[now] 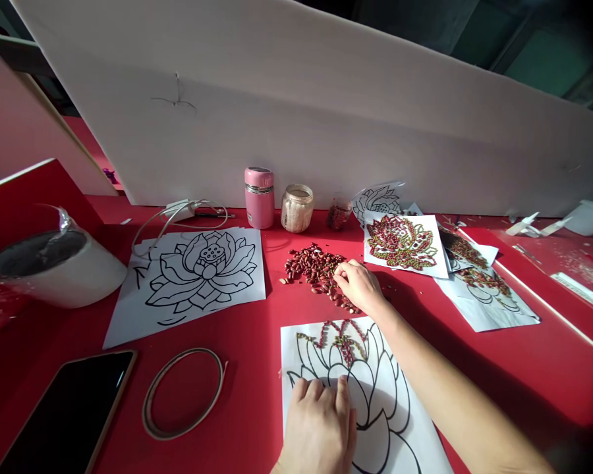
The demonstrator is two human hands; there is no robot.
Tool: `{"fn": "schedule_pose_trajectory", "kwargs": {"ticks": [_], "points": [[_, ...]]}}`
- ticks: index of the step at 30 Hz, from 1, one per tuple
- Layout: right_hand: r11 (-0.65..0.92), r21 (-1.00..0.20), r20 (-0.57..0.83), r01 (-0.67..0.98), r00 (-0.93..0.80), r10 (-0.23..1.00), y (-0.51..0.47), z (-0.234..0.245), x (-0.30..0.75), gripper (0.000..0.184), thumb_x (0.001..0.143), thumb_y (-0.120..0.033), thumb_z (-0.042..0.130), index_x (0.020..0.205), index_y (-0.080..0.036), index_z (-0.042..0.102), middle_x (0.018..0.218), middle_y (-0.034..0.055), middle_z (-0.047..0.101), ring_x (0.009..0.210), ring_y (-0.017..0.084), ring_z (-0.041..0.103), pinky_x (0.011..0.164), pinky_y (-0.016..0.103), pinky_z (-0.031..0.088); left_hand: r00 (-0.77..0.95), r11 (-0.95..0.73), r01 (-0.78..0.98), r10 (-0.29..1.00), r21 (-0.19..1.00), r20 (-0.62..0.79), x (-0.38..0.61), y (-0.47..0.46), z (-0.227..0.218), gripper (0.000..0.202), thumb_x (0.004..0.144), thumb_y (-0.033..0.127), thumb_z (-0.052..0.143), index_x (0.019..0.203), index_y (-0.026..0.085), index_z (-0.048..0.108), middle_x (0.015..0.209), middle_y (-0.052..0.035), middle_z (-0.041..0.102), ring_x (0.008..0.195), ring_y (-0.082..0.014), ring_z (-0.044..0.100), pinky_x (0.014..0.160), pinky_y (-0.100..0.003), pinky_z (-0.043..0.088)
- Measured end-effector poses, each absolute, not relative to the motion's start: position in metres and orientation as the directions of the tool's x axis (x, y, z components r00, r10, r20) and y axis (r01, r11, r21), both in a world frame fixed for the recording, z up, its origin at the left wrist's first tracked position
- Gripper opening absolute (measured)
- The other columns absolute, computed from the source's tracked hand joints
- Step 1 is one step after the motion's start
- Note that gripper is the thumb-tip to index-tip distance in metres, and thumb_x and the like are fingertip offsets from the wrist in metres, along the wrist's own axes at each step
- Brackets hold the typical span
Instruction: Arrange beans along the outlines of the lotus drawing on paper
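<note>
My right hand (pixel 358 283) reaches to the right side of a heap of dark red beans (pixel 309 263). Its fingers are bent together, and whatever is between the tips is hidden. My left hand (pixel 321 424) rests, fingers curled under, on a white sheet with a black lotus outline (pixel 393 401); anything within its fingers is out of sight. Red and green beans (pixel 346 345) line some petals at the sheet's top.
A lotus drawing (pixel 207 270), phone (pixel 69 415) and tape ring (pixel 151 411) lie left, beside a white container (pixel 69 270). Behind the heap stand a pink flask (pixel 259 201), a jar (pixel 297 209) and a small cup (pixel 338 215). A bean-covered lotus picture (pixel 402 242) lies right.
</note>
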State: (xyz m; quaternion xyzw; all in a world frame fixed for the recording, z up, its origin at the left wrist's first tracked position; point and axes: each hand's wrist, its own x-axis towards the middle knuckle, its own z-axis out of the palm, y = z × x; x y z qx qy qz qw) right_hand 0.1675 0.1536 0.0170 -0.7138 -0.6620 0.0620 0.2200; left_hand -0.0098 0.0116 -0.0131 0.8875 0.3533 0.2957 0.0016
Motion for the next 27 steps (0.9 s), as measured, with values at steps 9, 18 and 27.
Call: {"fn": "schedule_pose_trajectory", "kwargs": {"ticks": [9,18,27], "points": [[-0.050,-0.607,0.202,0.793,0.214,0.956,0.126,0.028,0.186,0.016,0.082,-0.033,0.038,0.073,-0.021,0.044,0.061,-0.0021,0.050,0.054,0.011,0.046,0.052,0.023,0.037,0.592,-0.725,0.653,0.668,0.217,0.451,-0.011,0.009,-0.006,0.028,0.077,0.019,0.046,0.102,0.010,0.056,0.061,-0.0038,0.055,0.057,-0.0169,0.049,0.055,-0.032,0.034],[0.089,-0.754,0.215,0.651,0.118,0.969,0.053,0.032,0.164,0.014,0.084,-0.032,0.041,0.078,-0.020,0.048,0.078,0.0016,0.056,0.067,0.011,0.052,0.060,0.024,0.043,0.622,-0.713,0.653,0.698,0.257,0.356,-0.012,0.009,0.002,0.029,0.080,0.020,0.046,0.106,0.011,0.055,0.062,-0.0024,0.055,0.058,-0.0170,0.050,0.055,-0.032,0.034],[0.087,-0.523,0.320,0.848,0.100,0.942,0.020,0.012,0.134,0.006,0.078,-0.024,0.050,0.075,-0.021,0.054,0.112,0.0087,0.048,0.106,0.021,0.047,0.087,0.038,0.041,0.620,-0.721,0.645,0.688,0.254,0.377,-0.010,0.009,0.000,0.027,0.080,0.021,0.046,0.102,0.009,0.056,0.062,-0.0026,0.055,0.059,-0.0170,0.049,0.055,-0.032,0.033]]}}
